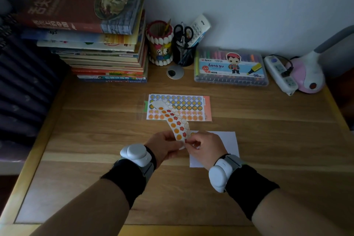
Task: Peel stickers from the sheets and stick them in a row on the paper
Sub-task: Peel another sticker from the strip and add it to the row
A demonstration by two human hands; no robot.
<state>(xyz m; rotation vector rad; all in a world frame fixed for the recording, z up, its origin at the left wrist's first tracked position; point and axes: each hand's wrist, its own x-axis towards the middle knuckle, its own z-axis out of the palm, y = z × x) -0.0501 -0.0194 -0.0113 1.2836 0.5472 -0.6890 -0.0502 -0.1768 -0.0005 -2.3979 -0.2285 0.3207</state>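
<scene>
A curved sticker sheet (173,120) with orange circles and red stars rises over the desk middle. My left hand (164,148) grips its near end from the left. My right hand (204,147) pinches at the sheet's lower right edge, fingertips on a sticker there; whether that sticker is lifted I cannot tell. A second sticker sheet (188,107) with rows of round blue, green and orange stickers lies flat farther back. The white paper (229,140) lies under and right of my right hand, partly hidden by it.
A tall stack of books (95,44) fills the back left of the wooden desk (95,120). Two pen holders (173,46), a box of markers (230,67), a power strip (280,73) and a pink lamp base (308,74) line the back wall.
</scene>
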